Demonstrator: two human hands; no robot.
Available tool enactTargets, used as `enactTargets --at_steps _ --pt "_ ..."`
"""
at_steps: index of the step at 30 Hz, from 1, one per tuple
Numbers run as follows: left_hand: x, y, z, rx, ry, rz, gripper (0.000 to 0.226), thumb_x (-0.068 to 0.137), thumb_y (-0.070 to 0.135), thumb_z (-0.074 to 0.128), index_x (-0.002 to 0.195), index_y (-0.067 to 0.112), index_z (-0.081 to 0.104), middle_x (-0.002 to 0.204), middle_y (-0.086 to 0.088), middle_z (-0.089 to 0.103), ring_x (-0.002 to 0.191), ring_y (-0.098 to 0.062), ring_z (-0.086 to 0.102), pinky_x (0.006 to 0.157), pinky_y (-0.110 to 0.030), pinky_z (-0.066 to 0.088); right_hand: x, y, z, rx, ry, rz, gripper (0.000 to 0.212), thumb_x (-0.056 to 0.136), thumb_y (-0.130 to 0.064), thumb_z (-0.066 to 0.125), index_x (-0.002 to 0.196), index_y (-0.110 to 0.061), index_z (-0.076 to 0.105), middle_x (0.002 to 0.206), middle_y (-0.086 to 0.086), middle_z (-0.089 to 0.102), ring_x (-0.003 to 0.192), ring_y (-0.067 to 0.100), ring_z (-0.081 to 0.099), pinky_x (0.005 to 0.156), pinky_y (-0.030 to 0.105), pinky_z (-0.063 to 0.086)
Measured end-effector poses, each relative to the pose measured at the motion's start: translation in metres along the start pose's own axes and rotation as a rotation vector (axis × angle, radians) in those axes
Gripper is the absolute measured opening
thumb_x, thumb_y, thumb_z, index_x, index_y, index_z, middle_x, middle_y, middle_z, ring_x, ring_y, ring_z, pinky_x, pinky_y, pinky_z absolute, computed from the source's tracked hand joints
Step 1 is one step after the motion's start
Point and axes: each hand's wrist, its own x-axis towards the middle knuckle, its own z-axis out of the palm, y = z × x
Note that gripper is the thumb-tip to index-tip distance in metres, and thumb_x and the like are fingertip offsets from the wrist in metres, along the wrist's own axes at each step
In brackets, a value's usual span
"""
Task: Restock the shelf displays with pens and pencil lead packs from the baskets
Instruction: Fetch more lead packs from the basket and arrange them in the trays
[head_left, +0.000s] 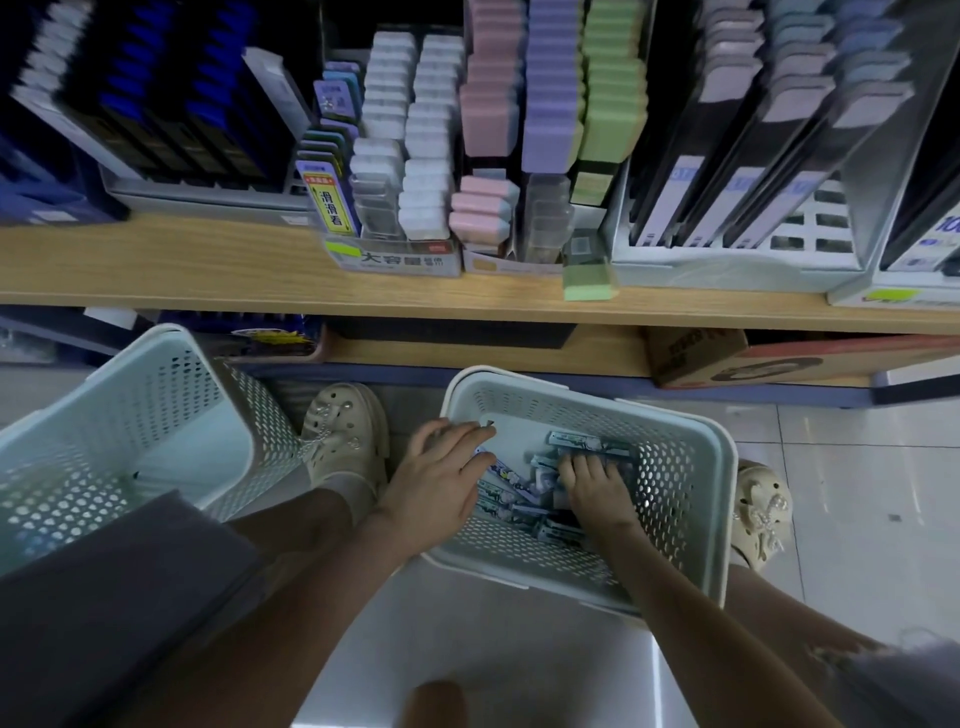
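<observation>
left hand (437, 483) flat | right hand (597, 491) gripping packs (589, 445) | perforated plastic basket (672, 467)

Views: one only, worn on my head.
Position: above my own knees, directly in front of the shelf (208, 260).
Facing: forward and steeply down; the shelf runs across the top half, the tiled floor (831, 467) fills the lower right.
Nearness: close; my forearms enter from the bottom edge, and my left hand (441, 478) and right hand (597, 488) sit just below centre over the lead packs (587, 444) in the right basket (675, 467).
Lens: wide-angle; the left basket (130, 395) is cut by the left edge.
</observation>
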Motion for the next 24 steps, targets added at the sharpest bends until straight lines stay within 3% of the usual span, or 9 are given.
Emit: enactTargets --at_steps 2,3,6,7,10,13,18,21,24 --pt "0.0 0.0 0.001 -0.013 0.01 0.004 0.029 0.076 0.021 0.057 0.102 0.019 0.069 0.127 -0.002 0.061 0.12 -0.017 0.046 0.105 -0.041 0.026 0.002 0.002 0.0 -0.008 0.05 0.003 0.088 0.078 -0.024 0.07 0.143 0.0 0.016 0.132 0.018 0.039 0.121 0.034 0.042 0.103 0.042 0.034" --pt "0.0 0.0 0.001 -0.014 0.015 0.007 0.029 0.077 0.021 0.056 0.102 0.019 0.07 0.127 -0.002 0.061 0.12 -0.017 0.046 0.105 -0.041 0.026 0.002 0.001 -0.002 -0.034 0.038 0.014 0.088 0.073 -0.024 0.075 0.14 0.003 0.025 0.128 0.021 0.045 0.116 0.035 0.047 0.099 0.044 0.039" --pt "-0.001 0.0 0.002 -0.005 0.027 0.014 0.029 0.076 0.021 0.056 0.102 0.018 0.07 0.127 -0.002 0.061 0.12 -0.017 0.046 0.105 -0.041 0.026 0.008 0.001 0.007 -0.025 0.106 -0.021 0.087 0.022 -0.021 0.092 0.101 0.006 0.065 0.082 0.021 0.065 0.072 0.033 0.064 0.066 0.039 0.055" --pt "-0.001 0.0 0.002 -0.004 0.029 0.015 0.029 0.076 0.021 0.057 0.102 0.018 0.07 0.127 -0.002 0.061 0.12 -0.017 0.046 0.105 -0.041 0.026 0.009 0.0 0.01 -0.004 0.116 -0.023 0.08 0.019 -0.02 0.091 0.092 0.004 0.068 0.074 0.019 0.065 0.064 0.031 0.064 0.06 0.037 0.055" --pt "-0.001 0.0 0.002 0.008 0.026 0.026 0.029 0.077 0.022 0.057 0.103 0.018 0.069 0.127 -0.003 0.061 0.12 -0.018 0.046 0.105 -0.041 0.026 0.007 -0.003 0.003 -0.031 0.201 -0.05 0.061 0.04 -0.019 0.089 0.091 0.004 0.064 0.07 0.016 0.066 0.06 0.029 0.064 0.056 0.032 0.053" --pt "-0.001 0.0 0.003 0.051 0.015 0.024 0.03 0.078 0.023 0.058 0.106 0.015 0.068 0.128 -0.005 0.06 0.121 -0.02 0.045 0.106 -0.041 0.026 0.001 -0.004 -0.005 -0.025 0.338 -0.08 0.057 0.055 -0.01 0.083 0.103 0.006 0.057 0.075 0.017 0.065 0.065 0.029 0.064 0.059 0.034 0.055" --pt "-0.001 0.009 -0.003 0.051 0.024 -0.026 0.041 0.089 0.03 0.045 0.12 0.008 0.06 0.133 -0.009 0.056 0.125 -0.023 0.043 0.107 -0.04 0.029 -0.034 0.001 -0.046 0.116 0.518 -0.104 0.09 0.036 -0.007 0.085 0.116 0.007 0.047 0.089 0.017 0.065 0.079 0.03 0.065 0.075 0.036 0.056" --pt "-0.002 0.023 -0.016 -0.196 0.054 -0.249 0.057 0.09 0.041 0.047 0.136 0.008 0.042 0.143 -0.005 0.041 0.132 -0.019 0.033 0.109 -0.037 0.026 -0.057 0.0 -0.079 0.235 0.643 -0.119 0.084 0.041 0.0 0.077 0.118 0.005 0.043 0.094 0.015 0.063 0.084 0.029 0.063 0.079 0.037 0.055" --pt "0.0 0.045 -0.041 -0.79 0.084 -0.513 0.071 0.089 0.042 0.059 0.145 0.017 0.024 0.148 0.014 0.023 0.136 0.001 0.02 0.114 -0.022 0.018 -0.082 -0.009 -0.112 0.339 0.789 -0.145 0.058 0.06 0.007 0.044 0.117 -0.001 0.041 0.089 0.011 0.061 0.08 0.025 0.06 0.075 0.033 0.054"
